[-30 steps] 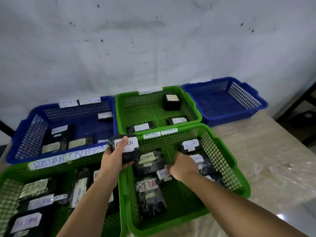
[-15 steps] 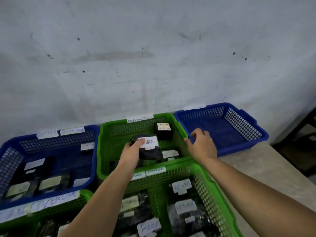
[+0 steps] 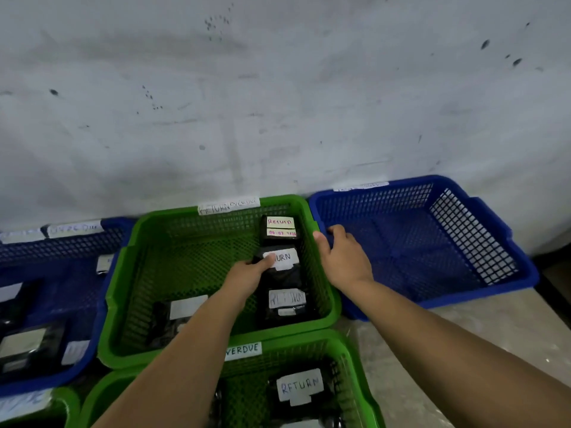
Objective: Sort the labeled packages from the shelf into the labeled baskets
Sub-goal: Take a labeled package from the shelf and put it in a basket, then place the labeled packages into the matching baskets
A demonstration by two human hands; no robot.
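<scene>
My left hand (image 3: 247, 274) grips a black package with a white RETURN label (image 3: 282, 264), low inside the far green basket (image 3: 123, 273), whose back rim carries a RETURN OVERDUE tag. The package sits between a black box labeled Return (image 3: 279, 230) behind it and another RETURN package (image 3: 287, 307) in front. My right hand (image 3: 343, 257) curls its fingers over the rim where the green basket meets the empty blue basket (image 3: 482, 230).
A blue basket (image 3: 46, 304) at left holds several labeled black packages. A near green basket (image 3: 355, 366) tagged OVERDUE holds more RETURN packages. A white wall runs close behind the baskets. Bare tabletop (image 3: 463, 335) lies at right.
My left hand carried the RETURN package from over the near green basket forward and down into the far green one. My right hand left the near basket and took hold of the far baskets' rim.
</scene>
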